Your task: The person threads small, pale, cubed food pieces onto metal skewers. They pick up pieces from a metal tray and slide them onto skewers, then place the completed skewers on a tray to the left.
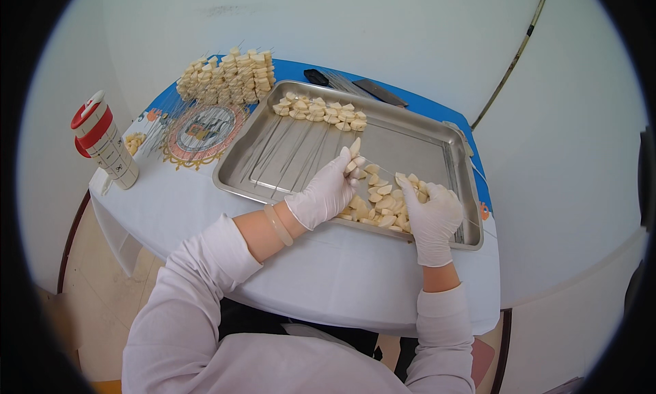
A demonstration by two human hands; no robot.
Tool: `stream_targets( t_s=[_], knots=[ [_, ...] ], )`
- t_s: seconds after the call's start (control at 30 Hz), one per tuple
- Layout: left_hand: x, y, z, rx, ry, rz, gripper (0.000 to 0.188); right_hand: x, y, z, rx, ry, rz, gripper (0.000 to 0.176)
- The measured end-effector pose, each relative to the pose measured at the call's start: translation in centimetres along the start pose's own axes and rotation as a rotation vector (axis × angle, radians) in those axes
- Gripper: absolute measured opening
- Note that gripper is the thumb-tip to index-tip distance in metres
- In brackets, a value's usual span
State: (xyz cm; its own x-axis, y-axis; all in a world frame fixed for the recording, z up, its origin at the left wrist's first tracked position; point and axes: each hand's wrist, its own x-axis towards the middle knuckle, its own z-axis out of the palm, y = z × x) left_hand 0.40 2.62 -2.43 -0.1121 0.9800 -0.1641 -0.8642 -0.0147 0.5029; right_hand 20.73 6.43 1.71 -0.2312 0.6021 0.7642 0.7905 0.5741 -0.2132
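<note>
White disposable gloves cover both hands. My left hand [328, 188] pinches a few pale cut food pieces [354, 161] at the far end of a thin metal skewer [382, 168]. Around that skewer my right hand [435, 209] is closed; the rod comes out again past the back of the hand. Both hands are over a shallow stainless steel tray [405, 140]. A loose heap of cream-coloured wedges [387, 204] lies between and below them. Filled skewers [320, 111] lie side by side at the tray's back left, bare ends towards me.
Many loaded skewers [230, 79] are stacked behind the tray at left. A tumbler with a red lid [105, 140] stands at the left edge, near small scraps [134, 143]. Bare skewers [348, 84], a black object [316, 77] and a dark flat bar [380, 92] lie behind the tray.
</note>
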Motion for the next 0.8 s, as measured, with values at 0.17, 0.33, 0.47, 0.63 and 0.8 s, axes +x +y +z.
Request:
stream_targets(
  t_s=[0.17,0.33,0.47,0.63,0.8],
  knots=[
    [0.0,0.1,0.1,0.004,0.017,0.004,0.026,0.0,0.1,0.0,-0.001,-0.018,0.006,0.043],
    [-0.9,0.0,1.1,0.083,0.044,0.075,0.022,0.0,0.2,0.1,0.009,0.005,0.008,0.042],
    [-0.8,-0.2,1.1,0.176,0.053,0.112,0.02,0.0,0.3,0.1,-0.017,0.008,-0.002,0.042],
    [-0.4,-0.6,0.6,0.261,0.017,0.166,0.019,-0.2,0.3,0.3,-0.052,-0.017,0.012,0.043],
    [-0.3,-0.9,0.8,0.323,0.042,0.182,0.019,-0.2,0.2,0.3,-0.051,-0.02,0.036,0.044]
  ],
)
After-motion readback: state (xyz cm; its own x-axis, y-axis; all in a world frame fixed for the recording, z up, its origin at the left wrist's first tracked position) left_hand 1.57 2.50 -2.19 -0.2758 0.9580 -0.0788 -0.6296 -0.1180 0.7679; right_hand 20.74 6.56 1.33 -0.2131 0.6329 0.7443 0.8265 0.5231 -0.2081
